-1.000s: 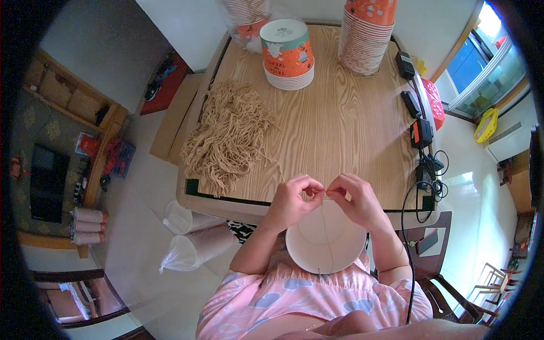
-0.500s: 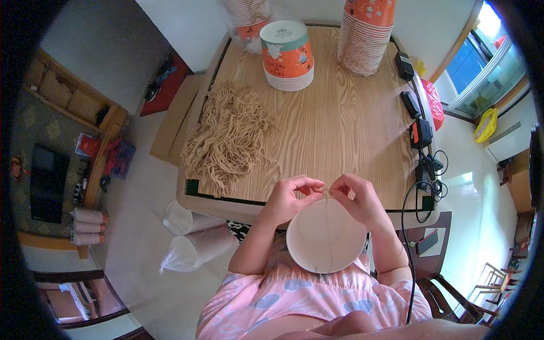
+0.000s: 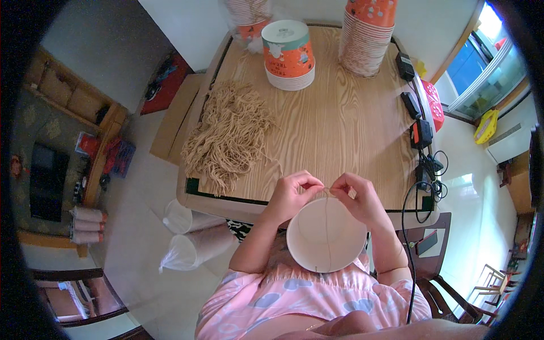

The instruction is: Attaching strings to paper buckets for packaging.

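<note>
A white paper bucket [image 3: 314,238] rests in my lap at the table's front edge, its open mouth toward me. A thin tan cord [image 3: 328,226] runs across its opening from the near rim to the far rim. Above the far rim my left hand [image 3: 296,192] pinches the cord between thumb and fingertips. Close beside it, my right hand [image 3: 352,192] pinches the same cord, fingertips nearly touching the left ones. The exact shape of the cord between the fingers is too small to tell. A heap of tan cords [image 3: 229,133] lies left on the table.
An upside-down stack of orange and green buckets [image 3: 288,56] stands at the back, with a taller bucket stack [image 3: 367,42] to its right. Black adapters and cables [image 3: 422,136] line the right edge. Bagged white buckets [image 3: 198,249] lie on the floor at left.
My fingers shift only very slightly at the far rim. The bucket and the heap of cords stay where they were.
</note>
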Available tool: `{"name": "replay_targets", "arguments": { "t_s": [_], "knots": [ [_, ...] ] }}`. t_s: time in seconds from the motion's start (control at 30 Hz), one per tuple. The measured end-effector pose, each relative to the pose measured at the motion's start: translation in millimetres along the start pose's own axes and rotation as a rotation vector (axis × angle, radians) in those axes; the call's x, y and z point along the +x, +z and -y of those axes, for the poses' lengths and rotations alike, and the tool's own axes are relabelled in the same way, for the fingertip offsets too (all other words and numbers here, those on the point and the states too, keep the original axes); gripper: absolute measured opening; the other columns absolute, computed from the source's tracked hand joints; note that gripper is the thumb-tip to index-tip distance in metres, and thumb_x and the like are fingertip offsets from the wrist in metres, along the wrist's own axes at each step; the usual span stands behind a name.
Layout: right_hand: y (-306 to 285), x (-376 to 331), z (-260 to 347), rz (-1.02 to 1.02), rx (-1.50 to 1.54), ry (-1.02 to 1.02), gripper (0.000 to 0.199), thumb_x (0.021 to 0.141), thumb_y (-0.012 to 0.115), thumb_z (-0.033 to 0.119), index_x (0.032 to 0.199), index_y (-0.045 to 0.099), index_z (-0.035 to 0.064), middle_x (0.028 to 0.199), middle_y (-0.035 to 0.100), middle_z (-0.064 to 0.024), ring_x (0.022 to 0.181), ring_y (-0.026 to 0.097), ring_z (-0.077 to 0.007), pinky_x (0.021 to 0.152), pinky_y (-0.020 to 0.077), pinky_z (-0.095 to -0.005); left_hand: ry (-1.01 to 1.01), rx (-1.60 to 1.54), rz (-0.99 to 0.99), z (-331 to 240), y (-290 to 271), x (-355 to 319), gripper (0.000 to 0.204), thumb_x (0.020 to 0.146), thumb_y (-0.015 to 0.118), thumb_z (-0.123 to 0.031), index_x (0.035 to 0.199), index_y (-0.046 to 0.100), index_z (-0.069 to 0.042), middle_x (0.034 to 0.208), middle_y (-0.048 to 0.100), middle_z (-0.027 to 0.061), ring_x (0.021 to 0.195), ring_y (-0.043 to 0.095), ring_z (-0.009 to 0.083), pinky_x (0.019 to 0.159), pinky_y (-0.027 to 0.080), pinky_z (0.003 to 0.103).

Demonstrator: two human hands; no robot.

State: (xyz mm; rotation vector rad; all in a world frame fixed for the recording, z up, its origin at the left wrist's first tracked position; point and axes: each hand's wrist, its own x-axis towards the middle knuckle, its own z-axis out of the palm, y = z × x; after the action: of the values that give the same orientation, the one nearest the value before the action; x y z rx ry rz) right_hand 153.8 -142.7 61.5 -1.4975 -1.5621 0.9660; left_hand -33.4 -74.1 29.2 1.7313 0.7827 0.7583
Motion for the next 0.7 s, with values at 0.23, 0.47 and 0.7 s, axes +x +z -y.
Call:
{"name": "replay_targets", "arguments": {
  "t_s": [0.23,0.47,0.7],
  "knots": [
    [-6,0,5,-0.007,-0.035,-0.060,0.008,0.080,0.065,0.005,0.082,0.059,-0.0005,0.072,0.057,-0.0042,0.069,0.053,-0.0120,0.062,0.0429,-0.0262,0.151,0.345,-0.396,2,-8,5,0.004,0.081,0.066,-0.004,0.081,0.064,-0.001,0.075,0.062,0.0072,0.070,0.061,0.0159,0.062,0.046,0.028],
    [2,13,-25,-0.015,0.335,0.139,0.010,0.086,0.062,0.008,0.083,0.058,0.0003,0.071,0.057,-0.0006,0.069,0.052,-0.0090,0.062,0.0436,-0.0252,-0.168,-0.216,0.071,-1,0,9,0.014,0.086,0.066,-0.013,0.093,0.066,-0.001,0.087,0.065,0.0033,0.075,0.059,0.0072,0.068,0.048,0.022],
    [3,20,-34,0.029,0.517,0.187,0.011,0.090,0.059,0.011,0.086,0.059,0.0005,0.074,0.058,-0.0002,0.070,0.052,-0.0077,0.064,0.0433,-0.0225,-0.218,-0.254,0.042,0,4,15,0.011,0.086,0.065,-0.011,0.091,0.064,-0.001,0.081,0.066,0.0018,0.074,0.060,0.0066,0.067,0.049,0.023]
  ]
}}
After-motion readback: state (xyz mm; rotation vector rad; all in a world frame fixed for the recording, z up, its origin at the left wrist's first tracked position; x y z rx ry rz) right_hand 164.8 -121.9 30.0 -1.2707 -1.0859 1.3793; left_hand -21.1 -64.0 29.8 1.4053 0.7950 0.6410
